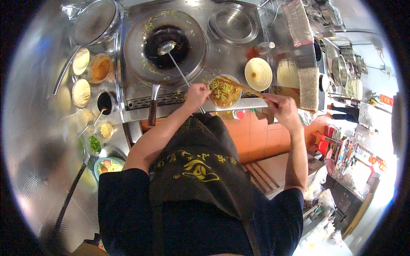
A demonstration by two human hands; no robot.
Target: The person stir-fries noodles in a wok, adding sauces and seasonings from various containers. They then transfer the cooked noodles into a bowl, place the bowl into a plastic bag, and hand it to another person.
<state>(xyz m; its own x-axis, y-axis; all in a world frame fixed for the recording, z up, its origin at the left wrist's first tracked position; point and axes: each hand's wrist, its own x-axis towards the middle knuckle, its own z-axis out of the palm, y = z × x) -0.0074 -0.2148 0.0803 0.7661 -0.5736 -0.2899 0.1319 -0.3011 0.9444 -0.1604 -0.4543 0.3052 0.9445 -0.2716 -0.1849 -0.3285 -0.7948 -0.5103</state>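
A clear round bowl [225,91] of shredded, browned food with green bits sits at the front edge of the steel stove. My left hand [196,97] is curled at its left rim, fingers pinched on the edge. In my right hand [282,108] are wooden chopsticks [246,89], their tips down in the food. Left of the bowl a big wok [134,48] stands on the burner, with scraps around its wall. A steel ladle [166,48] rests in it, and the ladle's long handle passes behind my left hand.
The wok's dark handle [152,112] juts towards me. A cream ribbed bowl [258,75], a bottle of red sauce [261,49] and a steel pan [233,24] stand to the right. Seasoning containers [100,68] line the left counter, near a bowl with eggs [109,166].
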